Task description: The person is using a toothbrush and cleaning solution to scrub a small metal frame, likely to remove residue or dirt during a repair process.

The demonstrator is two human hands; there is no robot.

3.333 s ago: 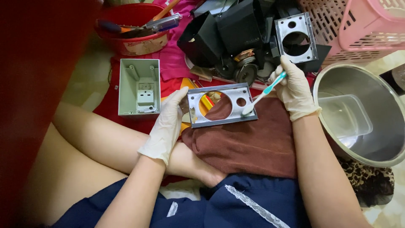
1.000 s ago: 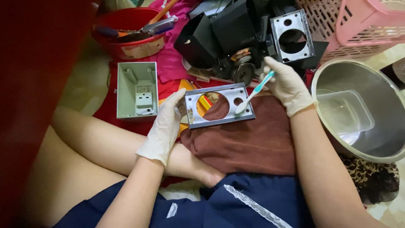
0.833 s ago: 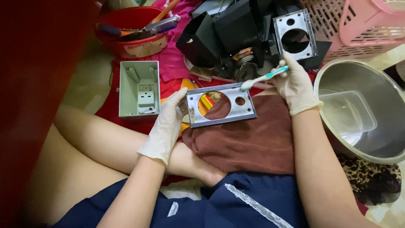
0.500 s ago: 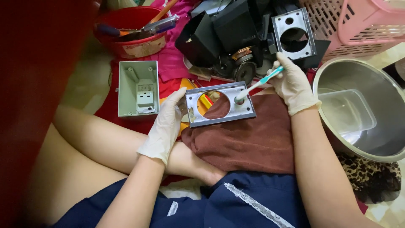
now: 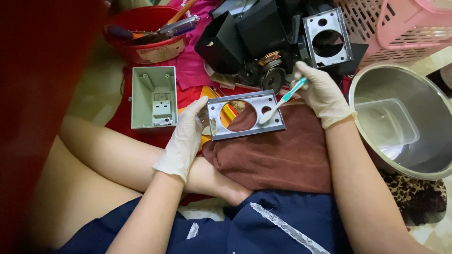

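Gloved left hand [image 5: 184, 136] pinches the left edge of a flat grey metal plate [image 5: 246, 115] with two round holes, lying on a brown towel [image 5: 278, 155]. Gloved right hand [image 5: 321, 93] grips a teal toothbrush [image 5: 282, 100], bristles touching the plate.

Left hand [image 5: 184, 136], right hand [image 5: 321, 94]: thin whitish disposable gloves, cuffs wrinkled at wrists. Forearms bare, no sleeves visible. Legs bare. Dark navy shorts [image 5: 263, 226], white lace trim along hem, small white patch near left side.
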